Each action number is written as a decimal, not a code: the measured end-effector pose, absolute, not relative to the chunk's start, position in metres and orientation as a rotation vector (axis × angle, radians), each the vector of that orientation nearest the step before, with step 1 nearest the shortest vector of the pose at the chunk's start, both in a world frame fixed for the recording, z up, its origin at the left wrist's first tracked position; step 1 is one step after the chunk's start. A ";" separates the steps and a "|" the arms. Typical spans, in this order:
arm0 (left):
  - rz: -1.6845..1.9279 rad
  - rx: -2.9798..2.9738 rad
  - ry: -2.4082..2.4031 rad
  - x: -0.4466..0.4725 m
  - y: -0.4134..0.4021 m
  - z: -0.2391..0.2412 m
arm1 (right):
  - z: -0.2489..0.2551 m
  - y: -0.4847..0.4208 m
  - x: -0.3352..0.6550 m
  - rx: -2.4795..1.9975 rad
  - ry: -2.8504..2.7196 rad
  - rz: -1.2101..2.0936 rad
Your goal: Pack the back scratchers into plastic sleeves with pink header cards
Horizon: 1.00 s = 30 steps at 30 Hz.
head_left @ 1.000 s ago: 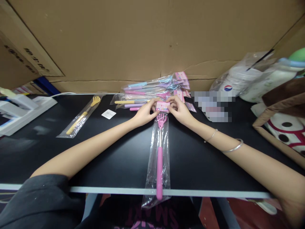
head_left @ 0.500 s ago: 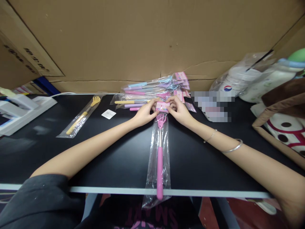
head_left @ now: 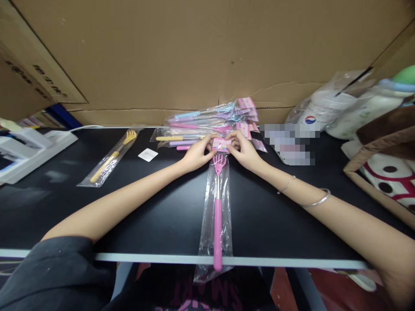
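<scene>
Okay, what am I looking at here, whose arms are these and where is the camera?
One camera is worn on a person's head, looking down, so both bare arms are the wearer's. The left hand and right hand pinch a pink card atop a clear bag holding a pink back scratcher, lying on the black table. Behind them is a pile of bagged scratchers; to the left lie a bagged yellow back scratcher and a small white label. Cardboard stands at the back.
</scene>
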<state>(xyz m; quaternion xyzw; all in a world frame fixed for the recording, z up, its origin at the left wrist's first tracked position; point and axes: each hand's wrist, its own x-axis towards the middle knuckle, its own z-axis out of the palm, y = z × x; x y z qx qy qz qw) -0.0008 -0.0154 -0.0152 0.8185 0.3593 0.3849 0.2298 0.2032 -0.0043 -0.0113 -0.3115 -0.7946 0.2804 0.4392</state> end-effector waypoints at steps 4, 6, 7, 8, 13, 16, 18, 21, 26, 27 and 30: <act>1.052 2.259 0.990 -0.001 -0.015 -0.015 | -0.012 -0.004 0.203 -0.781 -1.972 0.688; 1.047 2.259 0.993 -0.001 -0.016 -0.015 | -0.011 -0.004 0.203 -0.784 -1.974 0.685; 1.045 2.259 0.997 -0.001 -0.016 -0.014 | -0.011 -0.005 0.203 -0.785 -1.976 0.685; 1.045 2.257 1.000 -0.001 -0.016 -0.014 | -0.010 -0.005 0.203 -0.785 -1.979 0.685; 1.051 2.242 0.997 0.000 -0.016 -0.014 | -0.009 -0.007 0.202 -0.785 -1.978 0.680; 1.038 2.249 1.006 -0.001 -0.016 -0.014 | -0.009 -0.006 0.202 -0.787 -1.979 0.681; 1.034 2.257 1.012 -0.001 -0.017 -0.014 | -0.010 -0.006 0.202 -0.788 -1.976 0.685; 1.038 2.260 1.020 0.000 -0.017 -0.013 | -0.010 -0.006 0.202 -0.789 -1.980 0.689; 1.031 2.255 1.027 0.000 -0.017 -0.013 | -0.009 -0.007 0.203 -0.797 -1.989 0.672; 1.034 2.254 1.025 0.000 -0.017 -0.013 | -0.009 -0.007 0.203 -0.800 -1.989 0.671; 1.040 2.256 1.021 0.000 -0.016 -0.013 | -0.009 -0.007 0.203 -0.806 -1.992 0.669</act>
